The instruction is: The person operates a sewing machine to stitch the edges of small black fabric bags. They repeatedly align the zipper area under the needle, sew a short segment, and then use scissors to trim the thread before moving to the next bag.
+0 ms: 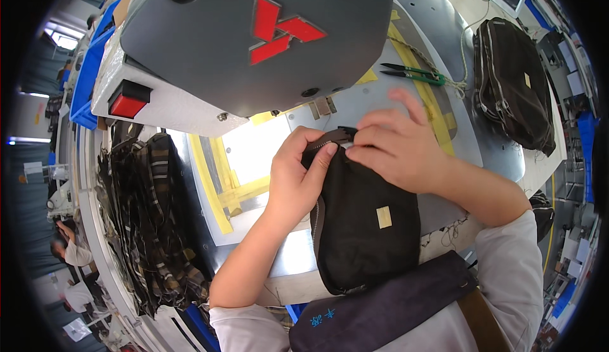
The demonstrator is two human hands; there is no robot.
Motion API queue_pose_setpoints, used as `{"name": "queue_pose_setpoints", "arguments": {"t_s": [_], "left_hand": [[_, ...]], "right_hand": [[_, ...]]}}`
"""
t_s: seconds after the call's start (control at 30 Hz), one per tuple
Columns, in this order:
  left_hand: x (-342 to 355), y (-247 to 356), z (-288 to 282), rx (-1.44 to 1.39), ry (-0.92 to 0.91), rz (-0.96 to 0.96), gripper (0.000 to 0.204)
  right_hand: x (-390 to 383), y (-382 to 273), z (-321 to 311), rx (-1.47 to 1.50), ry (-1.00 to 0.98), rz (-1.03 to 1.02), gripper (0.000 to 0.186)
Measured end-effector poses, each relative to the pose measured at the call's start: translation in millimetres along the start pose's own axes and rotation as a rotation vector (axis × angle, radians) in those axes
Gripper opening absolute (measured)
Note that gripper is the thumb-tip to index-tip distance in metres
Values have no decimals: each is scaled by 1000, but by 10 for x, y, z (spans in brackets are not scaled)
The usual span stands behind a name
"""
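Note:
A black fabric panel (371, 225) with a zipper along its left edge lies over the table's front part, a small cream tag (384, 217) on it. My left hand (298, 174) is closed on its top left corner, thumb over the brown zipper tape (327, 140). At the tape's far end, my right hand (396, 146) pinches a small dark end piece (346, 134) between thumb and fingers. The raised fingers of this hand are slightly blurred. Beyond both hands sits a small metal plate (322, 107) of the sewing machine, partly under the machine's head (254, 47).
Green-handled thread snips (412, 75) lie at the back right, cord beside them. A stack of dark zippered pieces (512, 85) stands at the far right. Plaid fabric pieces (143, 219) hang at the left. Yellow tape (212, 187) borders the worktop. A red switch (127, 101) juts from the machine.

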State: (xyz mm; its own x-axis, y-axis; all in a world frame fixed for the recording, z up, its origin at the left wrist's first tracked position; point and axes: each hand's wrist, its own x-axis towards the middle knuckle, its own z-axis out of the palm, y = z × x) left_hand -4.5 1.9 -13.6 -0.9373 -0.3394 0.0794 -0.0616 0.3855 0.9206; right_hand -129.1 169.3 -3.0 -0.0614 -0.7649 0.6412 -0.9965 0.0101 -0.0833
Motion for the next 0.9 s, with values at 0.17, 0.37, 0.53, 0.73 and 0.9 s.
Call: {"name": "queue_pose_setpoints", "arguments": {"t_s": [0.17,0.37,0.53,0.73,0.9], "left_hand": [[27,9,96,265,159,408,17],[-9,-48,72,425,126,581,25],[-15,-50,85,510,85,654,22],[-76,-52,163,589,16,740,25],[-49,-65,95,476,111,597,28]], "right_hand": [[1,-7,100,14,86,41,19],[-14,-52,23,105,77,13,13],[205,-29,-130,363,-15,384,9],[219,113,-23,520,-444,518,8],[217,-24,39,350,-208,360,6]]}}
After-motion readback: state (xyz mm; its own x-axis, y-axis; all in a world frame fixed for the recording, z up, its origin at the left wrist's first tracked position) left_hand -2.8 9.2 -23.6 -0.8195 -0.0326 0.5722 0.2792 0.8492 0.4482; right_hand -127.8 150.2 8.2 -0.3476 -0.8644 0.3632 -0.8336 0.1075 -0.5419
